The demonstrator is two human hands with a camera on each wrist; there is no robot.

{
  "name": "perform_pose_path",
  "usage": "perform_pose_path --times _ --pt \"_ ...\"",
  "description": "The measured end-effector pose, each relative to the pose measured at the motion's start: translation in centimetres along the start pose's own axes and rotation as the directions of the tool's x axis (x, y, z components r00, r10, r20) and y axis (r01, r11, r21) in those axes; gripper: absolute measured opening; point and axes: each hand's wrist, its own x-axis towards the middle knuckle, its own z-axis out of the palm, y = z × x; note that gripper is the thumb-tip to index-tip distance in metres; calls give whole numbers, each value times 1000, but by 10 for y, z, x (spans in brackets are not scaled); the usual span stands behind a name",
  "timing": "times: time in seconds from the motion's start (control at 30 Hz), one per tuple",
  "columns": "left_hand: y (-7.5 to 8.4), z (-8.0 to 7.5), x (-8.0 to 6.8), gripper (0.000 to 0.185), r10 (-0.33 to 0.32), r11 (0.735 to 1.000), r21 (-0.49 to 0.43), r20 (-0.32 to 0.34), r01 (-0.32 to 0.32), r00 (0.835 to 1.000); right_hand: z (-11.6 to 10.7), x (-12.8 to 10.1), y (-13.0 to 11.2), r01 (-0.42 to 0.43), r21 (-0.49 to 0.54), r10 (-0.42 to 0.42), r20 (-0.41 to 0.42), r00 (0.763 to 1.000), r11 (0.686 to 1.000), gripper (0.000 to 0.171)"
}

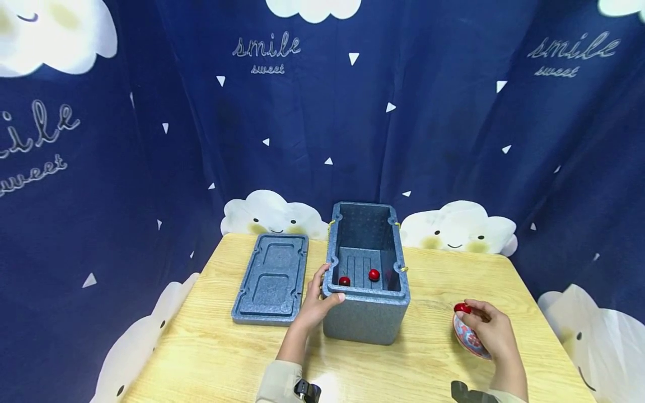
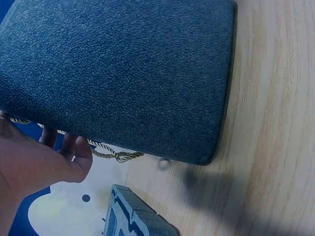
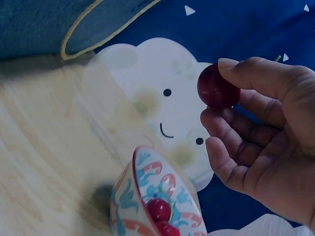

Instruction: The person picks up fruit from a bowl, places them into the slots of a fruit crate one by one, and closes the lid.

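Observation:
My left hand (image 1: 314,302) grips the near left corner of a grey-blue foam box (image 1: 365,318), with the thumb over the front rim and the fingers along the left side. The box is uncovered, and two red cherries (image 1: 374,275) lie apart on its floor. To its right, my right hand (image 1: 492,331) pinches another cherry (image 3: 218,87) between thumb and fingertips, above a patterned bowl (image 1: 471,338). In the right wrist view, cherries (image 3: 160,210) show inside that bowl; its lower part is cut off by the frame.
The box's lid (image 1: 272,277) lies flat on the wooden table (image 1: 201,358), left of the box. Yellow cords (image 2: 120,156) are fixed to the box's sides. A dark blue curtain (image 1: 302,117) with cloud prints hangs around the table.

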Motion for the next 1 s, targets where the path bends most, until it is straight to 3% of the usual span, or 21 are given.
perform_pose_path --times 0.23,0.3,0.47,0.5,0.57,1.0 --pt "0 0 -1 79 12 1000 -5 -3 -12 1000 3 2 -11 95 115 -91 -42 995 989 53" --pt "1 1 -1 78 28 1000 3 -3 -28 1000 3 6 -9 139 186 -132 -50 990 973 48" --pt "4 2 -2 77 48 999 22 -8 -48 999 3 9 -21 161 162 -159 -26 987 974 48" --pt "4 1 -2 77 44 999 22 -11 -44 999 4 7 -28 147 108 -146 -15 989 983 53" --pt "5 1 -3 78 33 999 17 -14 -32 999 4 7 -34 151 93 -153 8 988 984 51" --pt "7 1 -3 79 -14 1000 16 -16 14 1000 9 22 -63 229 126 -242 100 965 965 46"
